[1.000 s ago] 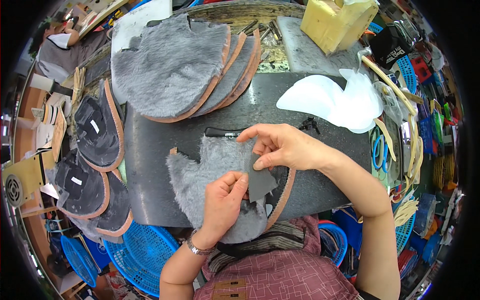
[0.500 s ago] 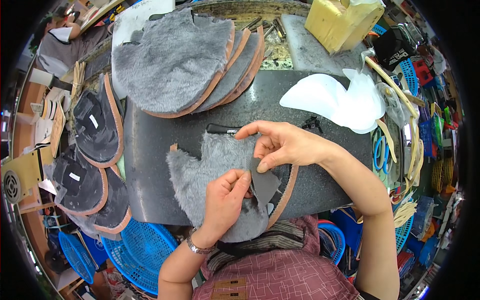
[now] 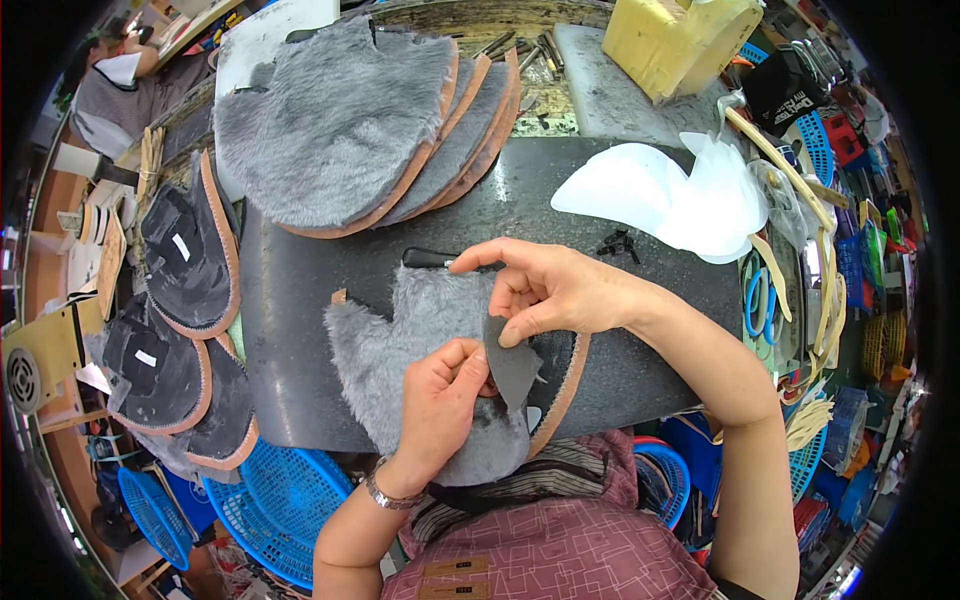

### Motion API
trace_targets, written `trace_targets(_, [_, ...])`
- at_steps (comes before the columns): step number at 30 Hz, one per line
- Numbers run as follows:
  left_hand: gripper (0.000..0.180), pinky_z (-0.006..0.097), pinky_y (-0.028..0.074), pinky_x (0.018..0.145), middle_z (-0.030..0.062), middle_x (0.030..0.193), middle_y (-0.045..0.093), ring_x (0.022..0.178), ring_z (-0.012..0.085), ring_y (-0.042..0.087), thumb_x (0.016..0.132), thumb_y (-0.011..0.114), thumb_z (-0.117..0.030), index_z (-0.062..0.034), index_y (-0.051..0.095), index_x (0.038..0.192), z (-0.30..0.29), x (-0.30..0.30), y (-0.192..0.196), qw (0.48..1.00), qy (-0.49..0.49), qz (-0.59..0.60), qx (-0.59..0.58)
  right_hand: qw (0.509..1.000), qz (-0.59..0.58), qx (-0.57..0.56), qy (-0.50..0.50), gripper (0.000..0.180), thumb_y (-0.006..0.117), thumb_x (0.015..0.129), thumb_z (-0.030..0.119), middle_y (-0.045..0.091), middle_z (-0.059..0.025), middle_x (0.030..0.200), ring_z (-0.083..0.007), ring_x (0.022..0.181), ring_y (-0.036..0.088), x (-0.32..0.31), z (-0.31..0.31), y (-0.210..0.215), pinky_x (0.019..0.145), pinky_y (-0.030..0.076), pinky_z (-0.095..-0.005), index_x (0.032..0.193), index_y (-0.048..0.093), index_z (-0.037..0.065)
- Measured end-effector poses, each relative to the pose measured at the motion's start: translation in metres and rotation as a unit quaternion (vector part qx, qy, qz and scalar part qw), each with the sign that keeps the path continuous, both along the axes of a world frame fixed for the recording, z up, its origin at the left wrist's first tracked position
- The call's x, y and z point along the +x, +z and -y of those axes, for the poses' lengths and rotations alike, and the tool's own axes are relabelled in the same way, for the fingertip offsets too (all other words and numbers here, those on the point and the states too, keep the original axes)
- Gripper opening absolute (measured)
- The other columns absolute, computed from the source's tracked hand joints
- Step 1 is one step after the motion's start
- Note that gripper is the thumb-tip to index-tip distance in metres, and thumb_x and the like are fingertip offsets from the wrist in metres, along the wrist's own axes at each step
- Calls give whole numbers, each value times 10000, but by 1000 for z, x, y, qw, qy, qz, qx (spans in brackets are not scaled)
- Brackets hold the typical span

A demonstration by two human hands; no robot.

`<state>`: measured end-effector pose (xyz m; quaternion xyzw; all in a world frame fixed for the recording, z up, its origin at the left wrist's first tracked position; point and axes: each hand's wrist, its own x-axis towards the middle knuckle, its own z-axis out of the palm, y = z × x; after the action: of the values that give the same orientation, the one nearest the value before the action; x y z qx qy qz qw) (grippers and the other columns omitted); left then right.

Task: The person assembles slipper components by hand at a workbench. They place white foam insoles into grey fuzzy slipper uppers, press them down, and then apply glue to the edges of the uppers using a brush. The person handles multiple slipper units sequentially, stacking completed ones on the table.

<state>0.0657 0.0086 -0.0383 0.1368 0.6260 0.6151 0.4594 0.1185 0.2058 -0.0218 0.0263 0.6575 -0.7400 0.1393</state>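
A grey furry cut piece (image 3: pixel 365 350) with a tan stitched edge lies on the black work board at its near side. Over its right part stands a small dark grey flap of thin material (image 3: pixel 513 372), raised and bent. My right hand (image 3: pixel 560 292) pinches the flap's top between thumb and curled fingers, its index finger stretched out toward a black-handled tool (image 3: pixel 426 258). Closed in a pinch, my left hand (image 3: pixel 438 402) grips the flap's left edge; its fingertips are partly hidden. Whether the flap is joined to the furry piece I cannot tell.
Furry pieces with tan rims (image 3: pixel 335 125) are stacked at the far left of the board (image 3: pixel 300 330). Black-backed pieces (image 3: pixel 150 365) lie left. White templates (image 3: pixel 660 195), a yellow block (image 3: pixel 680 45) and blue scissors (image 3: pixel 760 300) are right. Blue baskets (image 3: pixel 275 510) stand below.
The flap is turned a little more upright and leftward. Both hands have shifted slightly left with it, and the whole view has moved a little.
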Motion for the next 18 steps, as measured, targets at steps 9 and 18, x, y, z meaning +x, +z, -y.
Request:
trace_targets(9, [228, 197, 426, 597, -3, 710, 586, 648, 53, 521, 933, 516, -166, 28, 610, 859, 0, -1, 2, 1000, -6, -13, -9, 999, 5, -9, 45, 624, 656, 762, -6, 561, -24, 796, -79, 737, 542, -2, -7, -3, 669, 460, -231, 1315, 377, 68])
trace_targets(18, [235, 194, 422, 594, -5, 702, 584, 637, 50, 514, 930, 521, -176, 28, 610, 854, 1, 0, 2, 1000, -3, -25, -15, 999, 9, -28, 45, 621, 658, 765, -1, 557, -19, 798, -73, 731, 537, -4, -6, -8, 660, 454, -221, 1314, 377, 65])
